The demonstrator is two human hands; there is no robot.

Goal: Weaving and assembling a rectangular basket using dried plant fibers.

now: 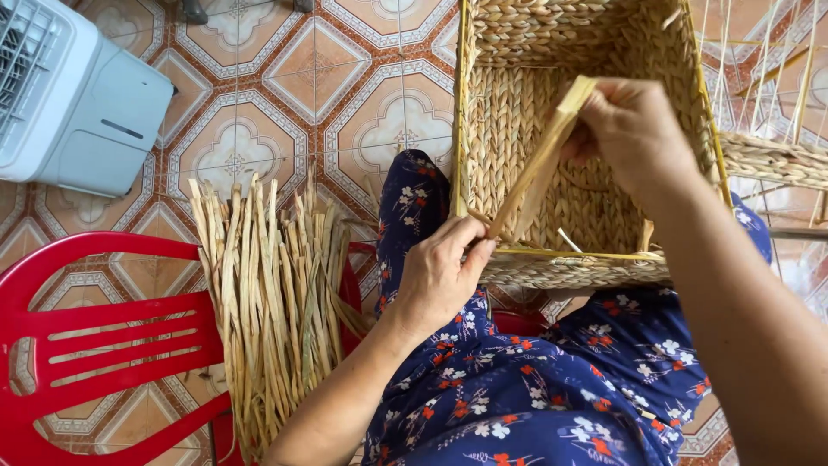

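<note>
Left hand (440, 276) and right hand (634, 129) gripping straw strip (543, 160), over woven basket (586, 173)

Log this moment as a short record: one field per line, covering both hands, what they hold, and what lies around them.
left hand: pinches the lower end of a dried flat strand at the near rim of the basket
right hand: grips the strand's upper end over the basket's inside
basket: woven rectangular basket, resting on the person's lap
bundle: loose dried stalks lying by the red plastic chair
floor: patterned tiles
other: grey-white appliance at top left
</note>
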